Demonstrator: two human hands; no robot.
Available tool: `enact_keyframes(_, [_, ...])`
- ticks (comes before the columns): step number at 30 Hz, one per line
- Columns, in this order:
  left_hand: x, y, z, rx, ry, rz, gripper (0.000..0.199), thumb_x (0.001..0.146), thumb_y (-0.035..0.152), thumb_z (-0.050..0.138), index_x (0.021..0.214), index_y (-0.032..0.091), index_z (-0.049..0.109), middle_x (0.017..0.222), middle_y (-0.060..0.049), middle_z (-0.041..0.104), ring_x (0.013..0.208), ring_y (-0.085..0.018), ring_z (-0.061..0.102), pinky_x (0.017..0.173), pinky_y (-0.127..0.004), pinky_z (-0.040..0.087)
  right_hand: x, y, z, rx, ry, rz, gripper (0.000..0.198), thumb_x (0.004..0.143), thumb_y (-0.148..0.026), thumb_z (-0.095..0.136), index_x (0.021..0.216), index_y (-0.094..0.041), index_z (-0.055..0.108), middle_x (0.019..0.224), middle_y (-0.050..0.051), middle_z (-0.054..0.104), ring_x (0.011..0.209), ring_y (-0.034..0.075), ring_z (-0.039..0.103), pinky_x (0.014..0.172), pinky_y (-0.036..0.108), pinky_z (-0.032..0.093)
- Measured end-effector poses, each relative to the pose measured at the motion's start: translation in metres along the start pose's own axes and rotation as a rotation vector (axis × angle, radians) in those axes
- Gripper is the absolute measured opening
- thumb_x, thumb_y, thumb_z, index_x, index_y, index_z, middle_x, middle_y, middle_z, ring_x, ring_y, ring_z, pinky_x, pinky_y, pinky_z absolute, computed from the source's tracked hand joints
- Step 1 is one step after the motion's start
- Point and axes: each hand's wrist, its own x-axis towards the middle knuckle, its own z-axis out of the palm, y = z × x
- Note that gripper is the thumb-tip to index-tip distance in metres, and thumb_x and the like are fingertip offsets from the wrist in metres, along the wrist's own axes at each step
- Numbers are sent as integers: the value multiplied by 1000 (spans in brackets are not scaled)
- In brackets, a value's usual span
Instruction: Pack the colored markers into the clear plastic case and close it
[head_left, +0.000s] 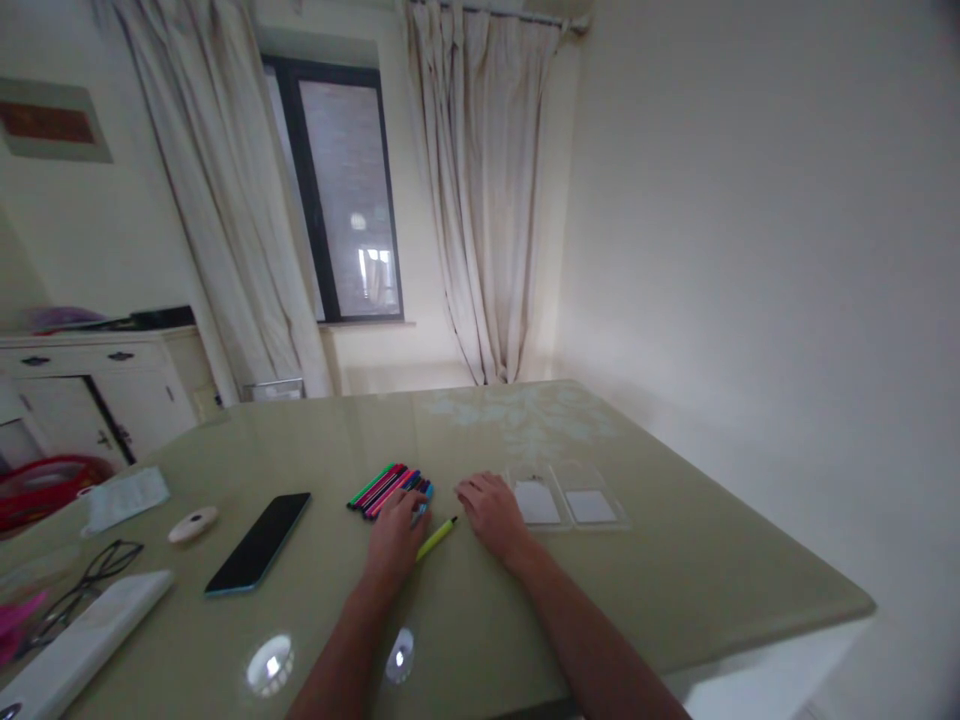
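A row of coloured markers (384,490) lies side by side on the table, green at the left end and blue at the right. My left hand (397,528) rests palm down over the near right part of the row. Its thumb and fingers close about a light blue marker (423,505), partly hidden beneath them. A yellow-green marker (436,538) lies apart, between my hands, close to the left one. My right hand (491,508) lies palm down on the table, fingers stretched forward and holding nothing. Just to its right is a clear plastic case (551,490), opened flat, with white cards inside.
A black phone (259,543) lies left of my left arm. Farther left are a white oval object (193,525), a face mask (127,500), glasses (90,585) and a long white object (86,640). The glossy table (675,560) ends at the right near a wall.
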Motion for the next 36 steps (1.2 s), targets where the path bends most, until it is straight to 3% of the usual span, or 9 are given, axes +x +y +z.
enact_keyframes(4, [-1,-5,1,-9,-61,-37,17,86,21,66,102,17,69,101,-8,75,92,-21,72,85,-32,54,-8,-12,1,129,-48,-218,19,98,-28,62,114,-23,73,124,5,70,117,21,58,106,36,39])
enact_keyframes(7, [-2,-6,2,-7,-64,-40,18,87,18,63,103,18,70,100,-8,77,90,-21,73,84,-32,55,-9,-14,3,144,-100,-256,18,95,-23,63,109,-23,75,118,5,72,113,21,60,105,35,41])
enact_keyframes(12, [-3,-7,4,-41,16,-12,24,90,22,57,111,19,69,110,-9,76,102,-24,71,96,-40,55,-11,-7,0,233,-122,-229,11,83,-19,73,93,-21,76,100,4,72,100,20,64,100,33,44])
enact_keyframes(16, [-2,-2,3,-69,55,26,27,95,25,51,113,19,69,116,-11,72,112,-25,67,103,-42,51,-11,-3,-3,327,-84,-199,14,77,-19,80,89,-21,74,98,2,72,100,19,65,98,31,46])
enact_keyframes(20, [-2,10,1,-195,71,159,29,101,29,44,114,21,68,115,-10,68,109,-23,66,100,-39,53,-8,-5,-9,289,96,-49,32,92,-24,71,124,-24,67,117,6,69,112,20,62,100,34,48])
enact_keyframes(23, [-3,18,0,-251,90,213,29,102,32,43,114,21,67,113,-10,67,107,-22,66,97,-37,54,-5,-5,-12,190,164,-52,38,98,-22,64,136,-28,61,121,6,67,112,20,60,99,33,48])
enact_keyframes(27, [-2,18,-2,-256,18,267,31,103,32,41,112,21,69,103,-9,70,99,-22,67,91,-34,54,-5,0,-13,72,191,-27,25,99,-26,64,123,-29,70,107,6,67,100,21,60,89,31,49])
enact_keyframes(31, [0,11,-3,-89,-62,257,37,102,26,37,112,22,73,91,-7,72,88,-22,69,84,-33,54,-5,9,-16,-26,168,-60,14,98,-32,67,108,-28,76,104,6,66,98,21,59,87,31,46])
enact_keyframes(36, [3,4,5,65,-43,214,39,98,19,40,117,25,74,108,-9,75,103,-24,70,93,-39,53,-3,18,-22,-37,150,-85,13,99,-32,65,105,-26,75,100,5,67,97,21,59,88,32,44])
